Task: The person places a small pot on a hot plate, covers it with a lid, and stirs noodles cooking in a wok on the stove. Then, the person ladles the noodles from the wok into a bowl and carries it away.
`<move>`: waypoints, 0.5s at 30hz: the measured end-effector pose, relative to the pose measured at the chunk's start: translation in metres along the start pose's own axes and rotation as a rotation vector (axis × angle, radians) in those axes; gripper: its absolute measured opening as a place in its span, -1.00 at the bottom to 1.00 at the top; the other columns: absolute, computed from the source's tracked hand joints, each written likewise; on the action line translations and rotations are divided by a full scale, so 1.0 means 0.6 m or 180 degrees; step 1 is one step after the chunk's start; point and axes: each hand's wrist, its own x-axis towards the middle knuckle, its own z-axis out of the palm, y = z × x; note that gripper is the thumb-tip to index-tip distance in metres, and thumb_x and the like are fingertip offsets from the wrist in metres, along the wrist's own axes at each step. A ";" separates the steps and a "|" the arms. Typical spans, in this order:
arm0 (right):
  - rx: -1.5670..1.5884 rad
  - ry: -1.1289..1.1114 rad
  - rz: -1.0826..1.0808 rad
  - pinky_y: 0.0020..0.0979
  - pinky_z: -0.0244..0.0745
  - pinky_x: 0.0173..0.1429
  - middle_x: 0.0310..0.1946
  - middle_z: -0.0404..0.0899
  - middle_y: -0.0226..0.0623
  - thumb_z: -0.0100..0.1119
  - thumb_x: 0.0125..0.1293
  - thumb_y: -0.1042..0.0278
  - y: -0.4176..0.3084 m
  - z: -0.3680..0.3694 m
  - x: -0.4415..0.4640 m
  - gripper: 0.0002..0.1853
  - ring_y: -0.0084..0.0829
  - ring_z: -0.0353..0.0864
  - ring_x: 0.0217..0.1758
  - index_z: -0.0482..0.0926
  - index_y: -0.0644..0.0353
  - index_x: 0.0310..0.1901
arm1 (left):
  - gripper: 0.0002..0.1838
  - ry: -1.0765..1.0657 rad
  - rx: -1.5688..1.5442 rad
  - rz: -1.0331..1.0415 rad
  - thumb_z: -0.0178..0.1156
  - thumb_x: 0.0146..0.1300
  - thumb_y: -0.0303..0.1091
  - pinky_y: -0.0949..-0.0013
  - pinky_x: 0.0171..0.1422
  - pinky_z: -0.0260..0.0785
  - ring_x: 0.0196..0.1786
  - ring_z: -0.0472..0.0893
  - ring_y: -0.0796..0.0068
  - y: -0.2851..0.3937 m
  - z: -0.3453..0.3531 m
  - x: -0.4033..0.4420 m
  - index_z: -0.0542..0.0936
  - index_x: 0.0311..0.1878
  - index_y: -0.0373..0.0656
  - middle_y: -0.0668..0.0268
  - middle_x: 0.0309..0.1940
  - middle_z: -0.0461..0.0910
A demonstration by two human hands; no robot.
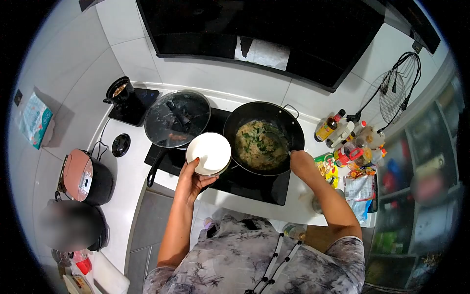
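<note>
Head view: anything in the left hand (191,182)?

— Yes, one smooth, round white bowl (209,153), pinched between thumb at the rim and fingers spread beneath; overlapping the left edge of the deep black wok (289,122) in view.

And in the right hand (302,165)?

— One utensil (288,153), mostly hidden, fingers curled together around it at the wok's right rim. Soupy food (254,147) with chopped green leaves inside.

Room around?

— Tight between wok and one glass-lidded pan (177,119), both on the glossy black cooktop (254,188). White counter (125,181) to the left, several bottles (327,128) far right.
</note>
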 end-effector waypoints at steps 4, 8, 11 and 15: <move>-0.0018 -0.0252 -0.0060 -0.14 0.56 -0.20 -0.44 0.60 0.04 0.01 0.10 0.44 0.001 0.012 0.008 -0.84 -0.04 0.64 -0.30 0.59 0.28 -0.39 | -0.37 0.0009 0.0009 -0.0063 0.06 0.25 -0.19 0.16 -0.22 0.64 -0.18 0.64 -0.03 -0.001 -0.007 0.002 0.09 0.29 -0.25 -0.18 -0.04 0.47; 0.0489 0.0254 0.0480 -0.08 0.53 -0.16 -0.40 0.59 0.13 -0.02 0.12 0.46 0.019 -0.015 -0.001 -0.79 0.04 0.62 -0.27 0.54 0.34 -0.26 | -0.37 -0.0025 0.0040 0.0024 0.06 0.25 -0.19 0.17 -0.23 0.64 -0.19 0.64 -0.05 0.003 -0.017 -0.001 0.09 0.29 -0.25 -0.19 -0.04 0.46; 0.0368 0.0134 0.0637 -0.06 0.52 -0.13 -0.37 0.59 0.15 -0.02 0.10 0.46 0.014 -0.025 -0.018 -0.79 0.06 0.62 -0.25 0.55 0.36 -0.28 | -0.36 0.0008 0.0012 0.0021 0.06 0.25 -0.19 0.18 -0.24 0.64 -0.20 0.64 -0.06 0.005 -0.021 0.000 0.07 0.29 -0.25 -0.21 -0.03 0.46; 0.0506 -0.0082 0.0500 -0.10 0.54 -0.19 -0.38 0.59 0.13 0.00 0.09 0.47 -0.017 0.002 -0.011 -0.83 0.06 0.62 -0.27 0.60 0.32 -0.47 | -0.31 -0.0081 0.0103 -0.0011 0.08 0.22 -0.15 0.17 -0.20 0.63 -0.18 0.63 -0.06 0.002 -0.024 0.007 0.08 0.29 -0.32 -0.21 -0.02 0.44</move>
